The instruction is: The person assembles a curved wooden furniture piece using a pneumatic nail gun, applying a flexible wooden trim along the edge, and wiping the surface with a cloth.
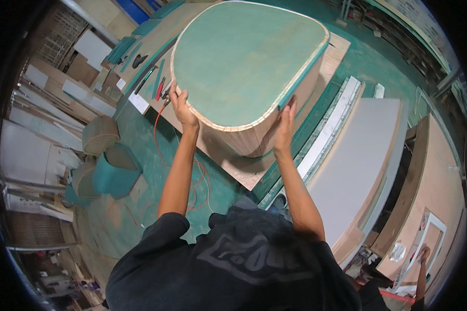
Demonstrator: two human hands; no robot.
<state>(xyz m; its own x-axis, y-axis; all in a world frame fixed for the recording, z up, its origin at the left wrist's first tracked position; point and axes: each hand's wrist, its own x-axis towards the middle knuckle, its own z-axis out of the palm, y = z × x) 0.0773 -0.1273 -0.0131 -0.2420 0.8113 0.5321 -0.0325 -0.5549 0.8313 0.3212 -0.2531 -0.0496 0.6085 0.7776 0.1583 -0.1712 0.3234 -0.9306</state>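
In the upper middle of the frame a large rounded wooden form with a green top face (246,62) stands on a plywood-covered worktop (337,49). Both hands are on its near edge: the left hand (180,103) has its grip closed over the pale rim at the left of the curve, fingers curled onto the green face, and the right hand (286,120) is clamped on the rim at the right, beside a green strip along the side wall. Both arms reach up from the lower edge, stretched out.

The step in hand looks like shifting or turning the form on the worktop, judging by the two-sided hold. A next move would call for an even pull from both sides so that the bulky piece does not tip off the board's near corner.

To the left of the form lie red-handled hand tools (161,88), and an orange cable (158,140) trails to the green floor (135,129). Smaller curved shells (109,166) sit at middle left; pale flat panels (358,150) lie at right
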